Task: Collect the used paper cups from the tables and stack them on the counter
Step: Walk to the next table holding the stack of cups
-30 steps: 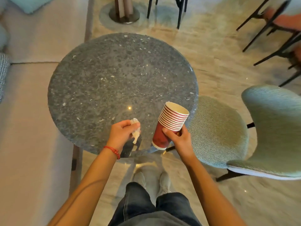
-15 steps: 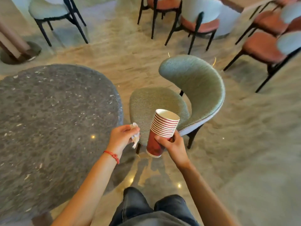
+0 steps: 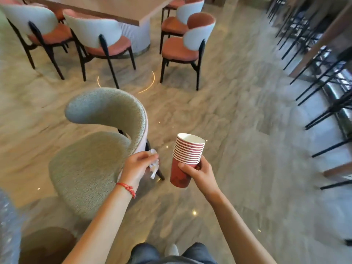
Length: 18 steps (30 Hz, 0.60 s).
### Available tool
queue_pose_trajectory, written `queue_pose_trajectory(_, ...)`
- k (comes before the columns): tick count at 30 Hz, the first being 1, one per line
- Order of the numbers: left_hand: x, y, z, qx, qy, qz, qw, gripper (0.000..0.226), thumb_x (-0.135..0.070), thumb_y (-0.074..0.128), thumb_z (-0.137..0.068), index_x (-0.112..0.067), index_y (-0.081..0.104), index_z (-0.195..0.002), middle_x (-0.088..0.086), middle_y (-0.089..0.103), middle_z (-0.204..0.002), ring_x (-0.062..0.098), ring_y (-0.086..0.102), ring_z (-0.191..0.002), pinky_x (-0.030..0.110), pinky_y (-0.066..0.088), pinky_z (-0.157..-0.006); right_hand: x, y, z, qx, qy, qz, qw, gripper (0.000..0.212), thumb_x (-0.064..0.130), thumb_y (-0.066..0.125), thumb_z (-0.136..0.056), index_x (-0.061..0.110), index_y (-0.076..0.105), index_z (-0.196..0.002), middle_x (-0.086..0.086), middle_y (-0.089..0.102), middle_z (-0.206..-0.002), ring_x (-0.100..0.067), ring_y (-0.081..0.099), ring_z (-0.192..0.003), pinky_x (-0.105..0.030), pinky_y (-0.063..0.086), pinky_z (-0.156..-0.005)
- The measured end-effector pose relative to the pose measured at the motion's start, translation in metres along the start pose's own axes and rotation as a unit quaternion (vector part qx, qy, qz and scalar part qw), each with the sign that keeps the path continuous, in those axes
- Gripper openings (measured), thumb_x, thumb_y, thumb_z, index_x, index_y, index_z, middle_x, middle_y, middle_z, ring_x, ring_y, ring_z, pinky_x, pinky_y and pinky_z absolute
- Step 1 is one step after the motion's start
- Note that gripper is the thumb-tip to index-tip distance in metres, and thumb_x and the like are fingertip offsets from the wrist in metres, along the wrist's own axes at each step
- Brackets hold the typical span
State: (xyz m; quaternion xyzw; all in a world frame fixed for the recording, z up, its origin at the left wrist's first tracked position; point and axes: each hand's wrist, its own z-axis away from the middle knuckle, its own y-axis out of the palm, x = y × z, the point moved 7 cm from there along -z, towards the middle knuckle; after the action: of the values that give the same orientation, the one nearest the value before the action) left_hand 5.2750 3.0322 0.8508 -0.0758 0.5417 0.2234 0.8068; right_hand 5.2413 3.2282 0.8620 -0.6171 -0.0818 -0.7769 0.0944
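Note:
My right hand (image 3: pixel 200 172) grips a stack of several red paper cups (image 3: pixel 185 159) with white rims, held upright at chest height above the floor. The top cup's white inside shows nothing in it. My left hand (image 3: pixel 138 165) holds a crumpled white tissue (image 3: pixel 154 166) between its curled fingers, just left of the cups and apart from them. A red string bracelet sits on my left wrist.
A green upholstered chair (image 3: pixel 91 164) stands close on my left. Chairs with orange seats (image 3: pixel 179 48) surround a long table (image 3: pixel 122 10) ahead. Black-legged stools (image 3: pixel 327 77) line a counter at the right. Marble floor (image 3: pixel 238 130) lies open ahead.
The view has swung right, away from the round grey stone table, which now shows only at the left edge. Both hands keep their hold on the tissue and the cups.

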Motion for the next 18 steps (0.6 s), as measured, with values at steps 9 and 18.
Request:
queue_pose_trajectory(9,-0.021,0.118,-0.062,0.122,0.010,-0.037,0.992,0.017,-0.007,0.072,-0.076,-0.010,0.067,-0.060,0.002,0.067,-0.056,0.012,0.063,-0.051,0.017,0.048,-0.048,0.025,-0.103,-0.043,-0.122,-0.013,-0.029,0.992,0.037,0.006,0.075,-0.076,0.005,0.059,-0.109,-0.007,0.069,-0.101,-0.008,0.065,-0.087,-0.020,0.054,-0.075)
queue_pose_trajectory(18,-0.070,0.178,-0.145,0.184,0.037,-0.070,0.980,0.014,-0.005,0.069,-0.078,-0.003,0.064,-0.065,0.000,0.064,-0.053,0.009,0.061,-0.049,0.018,0.048,-0.046,0.050,-0.139,-0.121,-0.199,-0.029,-0.044,0.979,0.034,0.009,0.076,-0.075,0.009,0.061,-0.106,-0.002,0.070,-0.096,-0.006,0.066,-0.085,-0.020,0.054,-0.075)
